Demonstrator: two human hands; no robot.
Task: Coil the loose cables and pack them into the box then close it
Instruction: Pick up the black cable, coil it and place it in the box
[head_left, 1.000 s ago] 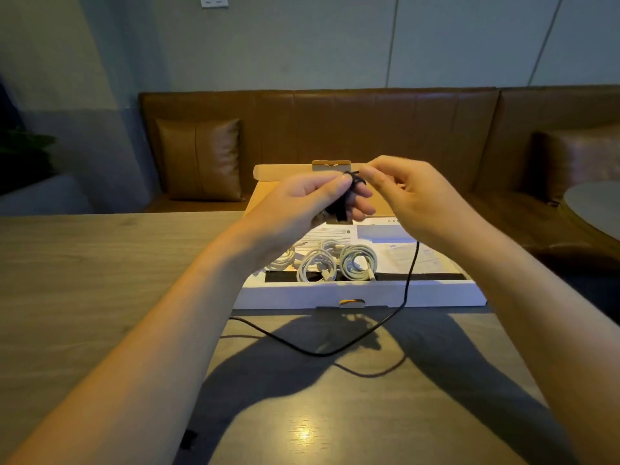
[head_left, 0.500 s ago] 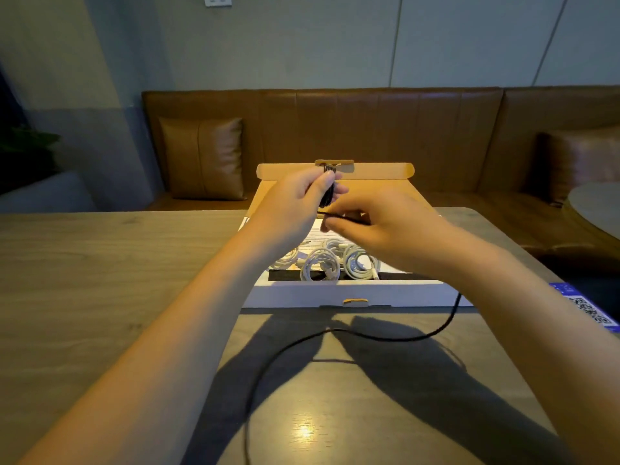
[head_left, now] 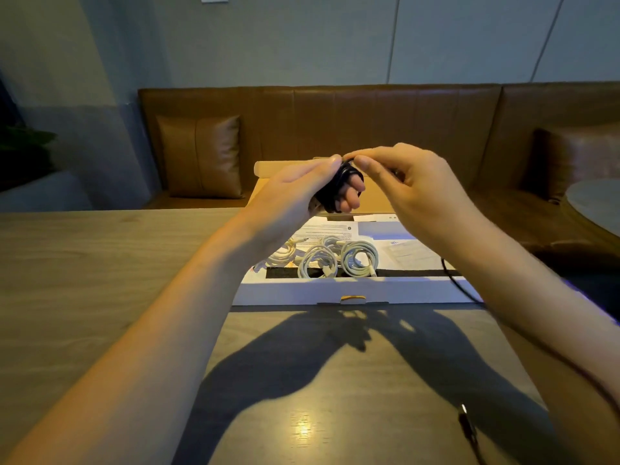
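**Black cable on the winding hand, white coils already boxed**

The step in hand is coiling. The left hand (head_left: 302,193) has its fingers curled through a bundle of black cable (head_left: 335,189), thumb pressed on top, holding it above the open box (head_left: 352,292). The right hand (head_left: 416,193) pinches the strand between thumb and forefinger right at the top of the bundle, laying on a turn. The unwound tail drops behind the right forearm, crosses the box's right edge and trails over the tabletop (head_left: 100,263) to a plug end (head_left: 464,414) near the lower right.

The next move, as I judge it, calls for more turns until that tail and plug are taken up, then setting the bundle down beside the others without letting it spring open.

Count: one black cable, partly wound; three white coils (head_left: 339,260) plainly visible in the box, lying on printed sheets (head_left: 399,250), with another white cable half hidden behind the left wrist. One box, its lid (head_left: 268,169) upright and not yet closed.
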